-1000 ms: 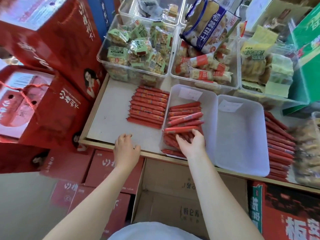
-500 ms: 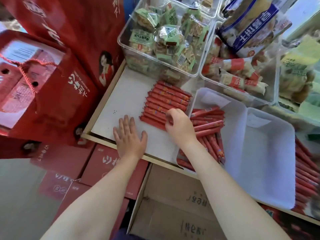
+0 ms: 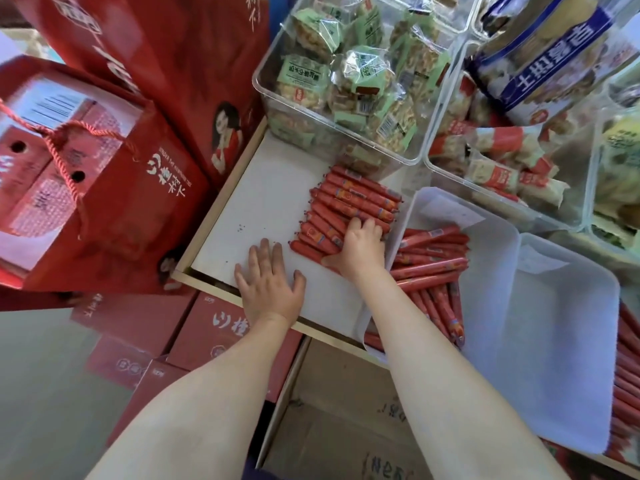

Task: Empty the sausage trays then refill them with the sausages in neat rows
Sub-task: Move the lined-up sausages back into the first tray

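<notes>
Both hands work: our right hand (image 3: 360, 247) curls round sausages (image 3: 349, 206) to gather them. Our left hand (image 3: 268, 284) lies flat, released, bracing on the shelf (image 3: 263, 202)

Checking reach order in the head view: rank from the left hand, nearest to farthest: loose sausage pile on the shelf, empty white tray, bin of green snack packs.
From the left hand:
1. Loose sausage pile, just to its right.
2. Bin of green snack packs, behind the pile.
3. Empty white tray, far right.

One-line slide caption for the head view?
Right hand grasps shelf sausages beside half-filled tray; left hand rests flat.
</notes>
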Demonstrator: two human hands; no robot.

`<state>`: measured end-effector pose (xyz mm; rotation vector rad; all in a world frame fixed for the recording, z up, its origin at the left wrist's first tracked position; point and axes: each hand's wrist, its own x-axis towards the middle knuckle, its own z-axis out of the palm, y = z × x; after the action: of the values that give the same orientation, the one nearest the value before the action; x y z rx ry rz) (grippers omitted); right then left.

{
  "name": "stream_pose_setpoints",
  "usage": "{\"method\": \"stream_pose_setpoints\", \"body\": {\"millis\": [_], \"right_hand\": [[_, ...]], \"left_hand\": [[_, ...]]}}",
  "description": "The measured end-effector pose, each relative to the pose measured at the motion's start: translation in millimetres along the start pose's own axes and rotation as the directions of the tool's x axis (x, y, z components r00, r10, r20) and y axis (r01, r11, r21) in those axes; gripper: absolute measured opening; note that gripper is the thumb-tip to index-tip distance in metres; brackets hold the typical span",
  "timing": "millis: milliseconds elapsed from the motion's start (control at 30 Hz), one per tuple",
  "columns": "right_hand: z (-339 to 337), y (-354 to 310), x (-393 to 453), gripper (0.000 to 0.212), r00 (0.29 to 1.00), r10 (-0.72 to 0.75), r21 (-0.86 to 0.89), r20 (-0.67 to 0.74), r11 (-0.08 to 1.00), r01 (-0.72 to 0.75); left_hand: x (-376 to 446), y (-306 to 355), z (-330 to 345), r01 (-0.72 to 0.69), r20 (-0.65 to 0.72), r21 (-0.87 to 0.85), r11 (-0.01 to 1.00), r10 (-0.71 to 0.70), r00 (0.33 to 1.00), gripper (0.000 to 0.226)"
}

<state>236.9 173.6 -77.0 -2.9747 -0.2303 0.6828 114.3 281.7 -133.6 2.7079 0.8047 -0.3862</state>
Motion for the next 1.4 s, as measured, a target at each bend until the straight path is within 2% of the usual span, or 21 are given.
{"method": "stream_pose_setpoints", "body": {"millis": [67,167,267,300,367,467,567,667,800,867,933,1067,1133,1167,1233,1267,1300,1333,1400], "right_hand": [[2,0,0,0.089,1.0,-0.009,0.056,0.025,0.998,0.007],[3,-4,-4,0.071,0.995,-0.005,0.167,0.095,0.986,-0.011],[-2,-9,-8,0.05,0.991,0.001,0.167,0.137,0.986,-0.024],[-3,-10,-9,0.049,0.99,0.007,0.201,0.14,0.979,-0.036],[-7,-9,-12,0.051,0.987,0.032,0.376,0.155,0.922,-0.089],[-23,3,-26,0.035,0.984,0.069,0.726,0.164,0.667,-0.168],[-37,31,-51,0.017,0.986,0.142,0.917,0.083,0.377,-0.132],[-34,64,-69,0.018,0.96,0.267,0.977,0.087,0.164,-0.135],[-22,90,-75,0.013,0.875,0.432,0.975,0.22,-0.116,-0.188],[-19,97,-74,0.001,0.838,0.485,0.967,0.25,-0.17,-0.19],[-15,100,-72,0.002,0.811,0.539,0.974,0.226,-0.116,-0.194],[-13,98,-65,0.013,0.765,0.631,0.949,0.129,0.145,-0.279],[-17,95,-63,0.03,0.704,0.71,0.885,0.002,0.327,-0.332],[-21,91,-64,0.037,0.682,0.72,0.846,-0.126,0.437,-0.305],[-27,77,-68,0.034,0.677,0.589,0.727,-0.441,0.677,-0.116],[-29,66,-69,0.028,0.694,0.461,0.647,-0.553,0.763,0.008],[-27,56,-66,0.023,0.739,0.316,0.586,-0.595,0.8,0.129],[-28,44,-64,0.02,0.811,0.158,0.552,-0.564,0.802,0.228],[-23,24,-54,0.02,0.947,-0.095,0.549,-0.308,0.795,0.258]], "left_hand": [[0,0,0,0.004,-0.001,0.012,1.0,-0.004,1.0,0.07],[0,0,1,0.011,-0.001,0.008,1.0,-0.011,1.0,0.07],[1,1,1,0.017,-0.01,0.004,1.0,-0.017,1.0,0.069],[1,1,1,0.018,-0.009,0.004,1.0,-0.018,1.0,0.07],[1,0,3,0.016,-0.014,0.017,1.0,-0.016,1.0,0.073],[1,-1,3,0.015,-0.011,0.023,1.0,-0.015,1.0,0.074],[1,-1,3,0.019,-0.006,0.026,0.999,-0.019,1.0,0.071],[0,-1,3,0.018,-0.01,0.021,1.0,-0.018,1.0,0.07],[0,0,2,0.019,-0.013,0.014,1.0,-0.019,1.0,0.069],[0,0,2,0.02,-0.013,0.018,1.0,-0.02,1.0,0.069],[0,0,2,0.019,-0.009,0.02,1.0,-0.019,1.0,0.069],[1,0,1,0.022,-0.009,0.017,1.0,-0.022,1.0,0.069],[0,0,1,0.02,-0.009,0.019,1.0,-0.02,1.0,0.069],[1,1,1,0.019,-0.007,0.02,1.0,-0.019,1.0,0.069],[0,1,1,0.022,-0.002,0.014,1.0,-0.022,1.0,0.069],[0,1,1,0.022,0.003,0.017,1.0,-0.022,1.0,0.069],[0,1,0,0.021,0.009,0.023,1.0,-0.022,1.0,0.069],[1,1,0,0.02,0.011,0.025,0.999,-0.02,1.0,0.069],[1,1,0,0.017,0.01,0.023,1.0,-0.017,1.0,0.068]]}}
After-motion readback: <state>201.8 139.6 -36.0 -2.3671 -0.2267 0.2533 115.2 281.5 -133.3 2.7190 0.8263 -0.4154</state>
